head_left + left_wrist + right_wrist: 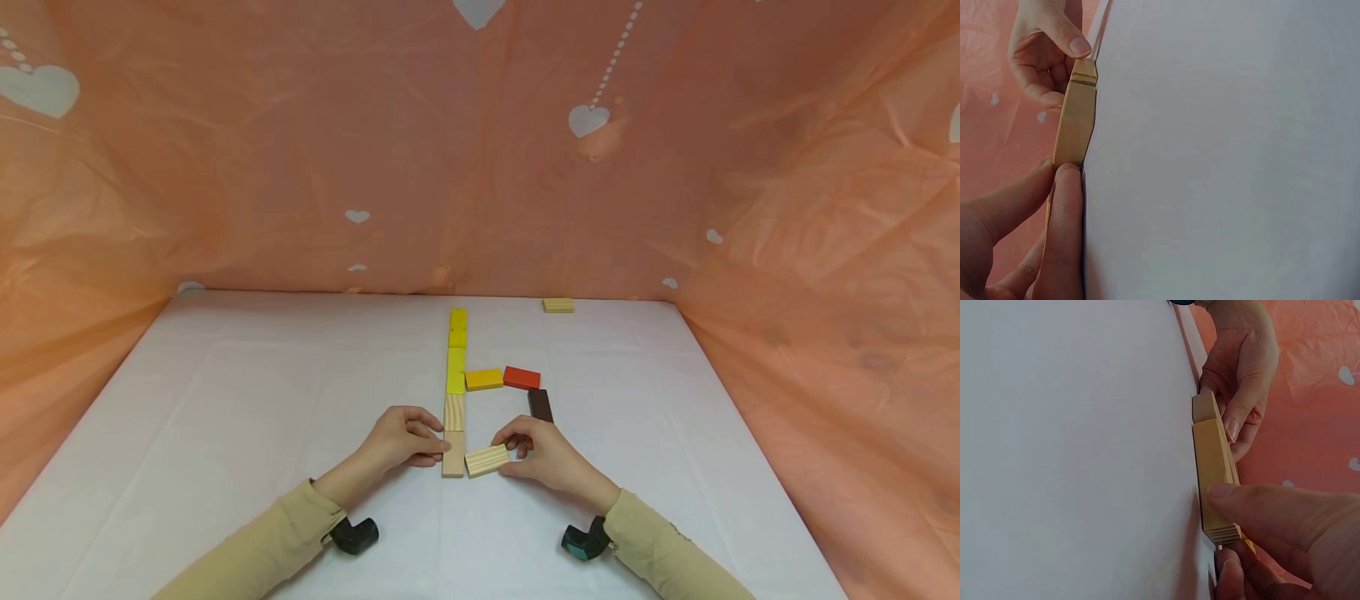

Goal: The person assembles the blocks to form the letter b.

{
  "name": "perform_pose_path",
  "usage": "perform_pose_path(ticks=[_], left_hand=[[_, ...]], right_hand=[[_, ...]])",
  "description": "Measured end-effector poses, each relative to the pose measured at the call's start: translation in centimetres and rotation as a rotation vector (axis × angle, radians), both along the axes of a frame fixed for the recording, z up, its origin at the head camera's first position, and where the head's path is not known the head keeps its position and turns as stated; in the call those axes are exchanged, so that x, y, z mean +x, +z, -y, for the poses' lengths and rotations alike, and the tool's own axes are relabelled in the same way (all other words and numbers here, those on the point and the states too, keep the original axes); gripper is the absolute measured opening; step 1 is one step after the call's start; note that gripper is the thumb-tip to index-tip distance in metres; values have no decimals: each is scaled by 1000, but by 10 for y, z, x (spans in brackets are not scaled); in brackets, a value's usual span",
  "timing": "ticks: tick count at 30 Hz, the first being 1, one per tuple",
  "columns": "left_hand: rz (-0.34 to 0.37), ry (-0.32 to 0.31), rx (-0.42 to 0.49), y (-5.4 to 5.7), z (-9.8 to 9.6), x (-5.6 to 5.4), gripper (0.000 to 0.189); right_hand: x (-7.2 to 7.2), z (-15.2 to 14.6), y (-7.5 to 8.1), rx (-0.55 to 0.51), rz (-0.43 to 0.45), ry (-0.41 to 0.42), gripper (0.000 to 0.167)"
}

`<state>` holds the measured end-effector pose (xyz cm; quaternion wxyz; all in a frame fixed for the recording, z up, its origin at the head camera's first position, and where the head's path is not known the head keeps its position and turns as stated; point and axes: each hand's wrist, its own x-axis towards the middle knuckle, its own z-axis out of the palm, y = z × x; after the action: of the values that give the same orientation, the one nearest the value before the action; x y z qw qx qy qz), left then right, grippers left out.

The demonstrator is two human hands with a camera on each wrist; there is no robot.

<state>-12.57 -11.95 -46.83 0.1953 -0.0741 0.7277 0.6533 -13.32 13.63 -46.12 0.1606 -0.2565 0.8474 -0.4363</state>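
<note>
A plain wooden block (453, 457) lies at the near end of a straight column. My left hand (401, 437) rests against the column's left side, with digits touching the plain block but not wrapped round it. My right hand (546, 457) pinches a ridged wooden block (487, 460) between thumb and fingers. This block lies slightly tilted, its left end beside the plain block. In the right wrist view, my right thumb (1222, 492) presses the ridged block's near long side. Farther up the column are a grained wooden block (454, 412) and two yellow blocks (456, 371).
An orange-yellow block (483, 380) and a red block (522, 377) run rightward from the column. A dark brown block (540, 406) stands below the red one, partly behind my right hand. Another ridged block (558, 306) lies at the white table's (300, 358) back edge.
</note>
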Motion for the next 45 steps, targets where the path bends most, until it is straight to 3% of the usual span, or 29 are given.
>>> perform_pose_path(ticks=[6,13,18,24,29,31,38,45], left_hand=[[-2,-5,2,2,1,1,32],[-2,-8,3,1,2,1,32],[-5,-10,10,0,3,0,32],[-9,-10,18,-1,4,0,32],[-9,-12,15,-1,3,-1,31],[-8,-12,11,-1,3,-1,30],[-11,-28,17,-2,3,1,28],[-8,-39,30,0,3,1,31]], right_hand=[[-6,-6,3,-22,19,57,34],[-26,-19,24,-11,-43,104,42],[-57,-31,42,-47,-84,67,44],[-107,-47,56,-72,-172,-1,49],[-143,-60,54,-46,-219,-63,52],[-150,-61,55,-21,-209,-87,51],[-174,-66,34,71,-212,-117,51],[-191,-70,34,171,-147,-181,55]])
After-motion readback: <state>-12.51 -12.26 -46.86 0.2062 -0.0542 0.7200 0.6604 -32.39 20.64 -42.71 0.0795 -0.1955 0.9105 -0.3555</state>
